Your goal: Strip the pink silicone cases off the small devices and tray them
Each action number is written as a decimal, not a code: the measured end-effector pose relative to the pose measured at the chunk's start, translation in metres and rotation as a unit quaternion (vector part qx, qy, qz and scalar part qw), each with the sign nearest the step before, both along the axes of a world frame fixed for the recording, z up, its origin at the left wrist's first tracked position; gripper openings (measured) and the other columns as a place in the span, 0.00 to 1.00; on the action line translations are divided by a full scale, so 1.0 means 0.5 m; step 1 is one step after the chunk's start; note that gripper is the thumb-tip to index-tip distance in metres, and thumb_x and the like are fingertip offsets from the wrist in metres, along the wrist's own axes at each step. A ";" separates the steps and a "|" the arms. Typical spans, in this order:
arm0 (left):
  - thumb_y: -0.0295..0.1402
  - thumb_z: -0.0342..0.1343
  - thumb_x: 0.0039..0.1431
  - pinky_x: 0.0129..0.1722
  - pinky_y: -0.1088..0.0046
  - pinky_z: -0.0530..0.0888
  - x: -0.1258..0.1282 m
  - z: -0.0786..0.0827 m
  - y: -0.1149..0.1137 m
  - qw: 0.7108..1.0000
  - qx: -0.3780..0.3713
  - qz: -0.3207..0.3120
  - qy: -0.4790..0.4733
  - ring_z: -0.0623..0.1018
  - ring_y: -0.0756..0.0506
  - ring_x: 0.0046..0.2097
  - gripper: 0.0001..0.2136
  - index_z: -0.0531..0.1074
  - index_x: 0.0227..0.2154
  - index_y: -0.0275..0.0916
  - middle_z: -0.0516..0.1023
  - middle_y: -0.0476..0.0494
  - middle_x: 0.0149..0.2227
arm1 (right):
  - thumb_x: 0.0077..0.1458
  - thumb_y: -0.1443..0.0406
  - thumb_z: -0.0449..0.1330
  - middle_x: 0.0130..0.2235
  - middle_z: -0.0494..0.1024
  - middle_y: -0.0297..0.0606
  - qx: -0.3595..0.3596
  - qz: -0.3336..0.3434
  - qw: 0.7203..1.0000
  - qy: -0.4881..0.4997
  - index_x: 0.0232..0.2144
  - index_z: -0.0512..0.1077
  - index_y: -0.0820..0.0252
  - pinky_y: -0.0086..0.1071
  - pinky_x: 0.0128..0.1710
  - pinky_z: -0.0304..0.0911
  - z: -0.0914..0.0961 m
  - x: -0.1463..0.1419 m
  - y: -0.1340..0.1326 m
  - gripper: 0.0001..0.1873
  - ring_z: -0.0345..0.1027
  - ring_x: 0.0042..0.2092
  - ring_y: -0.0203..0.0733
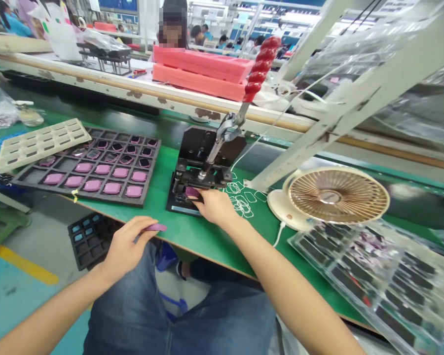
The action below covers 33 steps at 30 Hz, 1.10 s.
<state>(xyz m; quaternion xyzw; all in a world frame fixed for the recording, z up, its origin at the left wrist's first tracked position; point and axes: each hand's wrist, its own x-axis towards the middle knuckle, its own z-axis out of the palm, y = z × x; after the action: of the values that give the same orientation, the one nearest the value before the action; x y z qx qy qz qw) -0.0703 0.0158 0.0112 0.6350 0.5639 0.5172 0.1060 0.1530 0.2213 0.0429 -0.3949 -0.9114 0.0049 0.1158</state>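
My left hand (128, 242) pinches a thin purple watch-like case (156, 227) just in front of the bench edge. At the base of a black toggle press (196, 170), my right hand (216, 204) has its fingers closed on a second purple case (191, 192). Part of that case is hidden by my fingers. The red twisted handle (262, 66) of the press points up and away to the right. Left of the press lies a dark foam tray (148, 172) with purple cases in many of its pockets, some with a black face showing.
A cream tray (11, 157) overlaps the foam tray. Thin white rings (242, 206) lie right of the press, beside a small fan (333, 196). Clear plastic trays (355, 296) hold dark parts at the right. A slanted white post (303, 128) rises behind. A co-worker sits beyond the red foam blocks (200, 71).
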 end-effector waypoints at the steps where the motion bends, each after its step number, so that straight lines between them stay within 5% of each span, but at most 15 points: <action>1: 0.28 0.61 0.71 0.53 0.66 0.82 0.001 0.009 0.006 1.000 0.015 0.004 0.018 0.85 0.44 0.48 0.09 0.82 0.48 0.45 0.86 0.45 0.46 | 0.68 0.57 0.63 0.52 0.86 0.42 -0.001 -0.001 1.000 0.003 0.55 0.80 0.52 0.39 0.46 0.74 0.001 -0.001 0.002 0.16 0.82 0.50 0.54; 7: 0.25 0.56 0.73 0.58 0.60 0.81 0.039 0.052 0.106 0.979 0.116 0.005 0.170 0.84 0.42 0.53 0.14 0.75 0.58 0.39 0.84 0.37 0.51 | 0.76 0.58 0.53 0.61 0.81 0.39 0.030 -0.012 0.998 0.051 0.63 0.75 0.51 0.33 0.45 0.75 -0.008 0.033 -0.043 0.20 0.80 0.57 0.47; 15: 0.18 0.50 0.69 0.60 0.56 0.79 0.114 0.024 0.273 0.947 0.062 -0.059 0.310 0.83 0.37 0.55 0.17 0.79 0.52 0.35 0.85 0.35 0.52 | 0.70 0.56 0.63 0.56 0.85 0.40 0.081 -0.058 0.963 0.249 0.60 0.77 0.54 0.34 0.47 0.80 0.009 0.152 -0.183 0.20 0.84 0.51 0.48; 21: 0.21 0.49 0.70 0.67 0.51 0.71 0.117 0.008 0.262 0.935 0.027 -0.068 0.346 0.74 0.33 0.66 0.20 0.74 0.61 0.30 0.78 0.28 0.61 | 0.68 0.54 0.65 0.41 0.87 0.40 0.044 -0.111 0.950 0.287 0.57 0.79 0.56 0.32 0.37 0.78 0.006 0.185 -0.270 0.20 0.81 0.34 0.42; 26: 0.36 0.50 0.76 0.68 0.52 0.69 0.126 0.009 0.248 0.922 0.015 -0.034 0.385 0.73 0.34 0.67 0.20 0.72 0.63 0.30 0.77 0.28 0.63 | 0.69 0.52 0.64 0.22 0.70 0.26 0.027 -0.089 0.952 0.291 0.56 0.79 0.57 0.28 0.21 0.63 0.018 0.163 -0.288 0.21 0.58 0.18 0.33; 30: 0.43 0.48 0.76 0.72 0.57 0.65 0.133 0.003 0.242 0.889 0.022 0.012 0.458 0.72 0.37 0.70 0.25 0.72 0.65 0.31 0.74 0.31 0.68 | 0.68 0.50 0.63 0.19 0.62 0.24 0.028 -0.025 0.956 0.291 0.55 0.79 0.55 0.28 0.19 0.59 0.052 0.094 -0.257 0.22 0.55 0.18 0.34; 33: 0.39 0.48 0.75 0.75 0.44 0.52 0.137 -0.005 0.237 0.846 0.027 0.064 0.528 0.77 0.34 0.65 0.24 0.74 0.65 0.32 0.76 0.28 0.66 | 0.68 0.51 0.63 0.28 0.78 0.32 -0.008 0.046 0.968 0.247 0.56 0.79 0.53 0.31 0.27 0.68 0.091 -0.026 -0.211 0.21 0.71 0.24 0.40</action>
<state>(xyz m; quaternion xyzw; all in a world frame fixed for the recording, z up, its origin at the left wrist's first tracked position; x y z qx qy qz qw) -0.0020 0.1342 0.0088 0.7777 0.5597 0.1239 -0.2581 0.1400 0.1159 0.0883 -0.3401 -0.8718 0.1151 0.3332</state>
